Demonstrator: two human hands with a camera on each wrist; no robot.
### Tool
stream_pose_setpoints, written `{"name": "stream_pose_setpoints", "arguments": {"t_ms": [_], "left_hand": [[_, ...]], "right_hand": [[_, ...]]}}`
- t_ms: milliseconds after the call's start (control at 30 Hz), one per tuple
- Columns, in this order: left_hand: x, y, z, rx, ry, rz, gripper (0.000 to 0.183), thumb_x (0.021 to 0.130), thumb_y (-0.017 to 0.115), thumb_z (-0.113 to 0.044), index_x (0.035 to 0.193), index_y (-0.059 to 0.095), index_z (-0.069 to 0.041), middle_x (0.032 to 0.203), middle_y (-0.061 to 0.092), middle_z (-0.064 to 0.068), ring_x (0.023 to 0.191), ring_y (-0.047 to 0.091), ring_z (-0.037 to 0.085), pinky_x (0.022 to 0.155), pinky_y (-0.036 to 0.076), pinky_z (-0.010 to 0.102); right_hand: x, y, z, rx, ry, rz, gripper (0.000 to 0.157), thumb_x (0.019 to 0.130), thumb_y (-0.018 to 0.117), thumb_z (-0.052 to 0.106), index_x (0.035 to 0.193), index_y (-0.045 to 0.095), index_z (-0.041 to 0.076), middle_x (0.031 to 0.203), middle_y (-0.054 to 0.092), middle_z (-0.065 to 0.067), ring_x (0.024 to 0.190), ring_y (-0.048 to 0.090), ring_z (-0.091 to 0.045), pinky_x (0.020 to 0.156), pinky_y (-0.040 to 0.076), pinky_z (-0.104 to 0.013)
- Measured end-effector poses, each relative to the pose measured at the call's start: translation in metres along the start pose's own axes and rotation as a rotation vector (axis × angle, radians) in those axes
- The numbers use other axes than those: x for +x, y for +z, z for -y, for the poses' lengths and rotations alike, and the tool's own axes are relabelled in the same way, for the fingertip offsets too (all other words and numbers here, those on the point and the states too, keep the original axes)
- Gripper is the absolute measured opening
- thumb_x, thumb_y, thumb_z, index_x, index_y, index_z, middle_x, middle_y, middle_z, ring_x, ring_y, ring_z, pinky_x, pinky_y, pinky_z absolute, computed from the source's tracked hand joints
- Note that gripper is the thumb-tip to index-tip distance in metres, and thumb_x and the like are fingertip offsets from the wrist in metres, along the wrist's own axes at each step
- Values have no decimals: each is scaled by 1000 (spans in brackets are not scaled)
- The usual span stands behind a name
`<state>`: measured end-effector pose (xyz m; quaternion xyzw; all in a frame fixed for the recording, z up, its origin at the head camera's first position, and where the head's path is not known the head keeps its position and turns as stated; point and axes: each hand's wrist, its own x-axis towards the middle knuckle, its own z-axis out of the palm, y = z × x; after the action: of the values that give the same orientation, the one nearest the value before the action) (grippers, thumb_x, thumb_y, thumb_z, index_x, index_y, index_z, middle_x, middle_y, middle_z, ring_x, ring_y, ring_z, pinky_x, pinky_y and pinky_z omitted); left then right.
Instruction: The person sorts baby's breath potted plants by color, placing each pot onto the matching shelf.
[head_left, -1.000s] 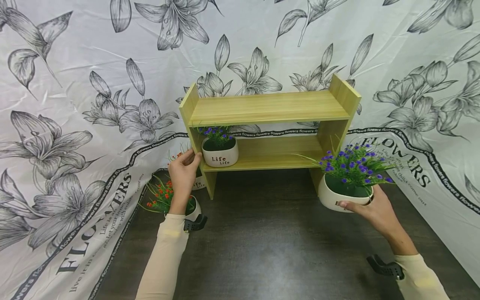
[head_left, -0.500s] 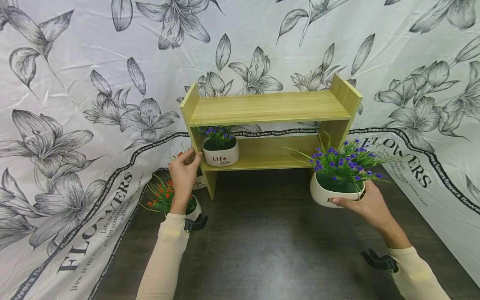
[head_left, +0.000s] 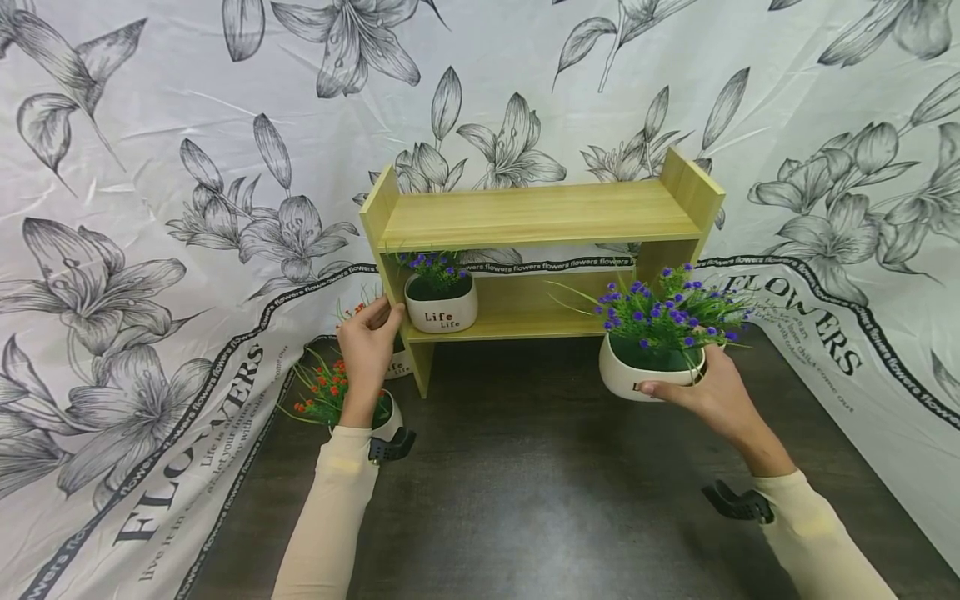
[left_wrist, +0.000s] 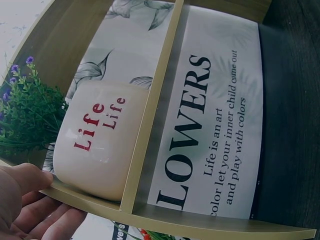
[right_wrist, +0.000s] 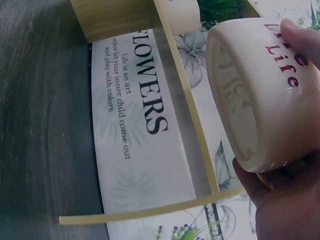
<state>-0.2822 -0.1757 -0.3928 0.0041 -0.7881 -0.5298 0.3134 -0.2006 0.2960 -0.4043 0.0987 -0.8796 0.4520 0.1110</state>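
My right hand (head_left: 720,404) grips a white oval flowerpot (head_left: 637,375) by its right side, thumb across the front. Purple artificial flowers (head_left: 667,312) with green leaves fill it. In the right wrist view the bottom of this pot (right_wrist: 280,120) shows, raised off the table before the shelf's right end. My left hand (head_left: 367,342) pinches the front edge of the left side panel of a light wooden shelf (head_left: 525,212). Another white pot marked "Life" (head_left: 441,312), also with purple flowers, stands on the middle board at the left end, just beside my left fingertips.
Left of the shelf stand two pots with red flowers (head_left: 330,383), partly hidden by my left hand and arm. Purple flowers (right_wrist: 175,232) show past the right side panel in the right wrist view. A flower-print cloth (head_left: 210,125) hangs behind. The table (head_left: 525,492) is dark.
My right hand has carried the purple-flowered pot leftward and slightly up toward the shelf's right end. The left hand has stayed at the side panel.
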Motion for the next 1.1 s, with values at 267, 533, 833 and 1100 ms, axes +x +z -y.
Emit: {"name": "stream_pose_setpoints", "arguments": {"t_ms": [267,533,833,1100], "left_hand": [[0,0,0,0,2,-5,34,100,78,-22,129,77,-3,120,79,20,108,80,30,88,63,32],[0,0,-1,0,2,-9,34,100,78,-21,128,77,-3,119,79,20,108,80,31,87,63,29],[-1,0,-1,-5,-4,-2,36,100,78,-22,130,76,-3,122,77,22,110,79,33,91,63,42],[0,-1,-2,-9,-22,2,36,101,78,-23,131,76,-3,123,77,21,112,78,32,93,63,45]], "right_hand": [[12,11,7,35,-31,27,58,86,91,24,135,66,8,112,76,5,95,71,-2,78,58,-23],[22,17,18,-1,-1,45,56,86,90,32,131,66,8,115,75,-13,93,67,-5,77,55,-27],[34,29,26,11,10,69,54,86,90,34,120,63,2,100,73,-16,75,67,-19,65,55,-33],[45,39,37,-20,27,90,67,85,89,42,124,56,-1,108,63,-18,81,58,-24,69,49,-36]]}}
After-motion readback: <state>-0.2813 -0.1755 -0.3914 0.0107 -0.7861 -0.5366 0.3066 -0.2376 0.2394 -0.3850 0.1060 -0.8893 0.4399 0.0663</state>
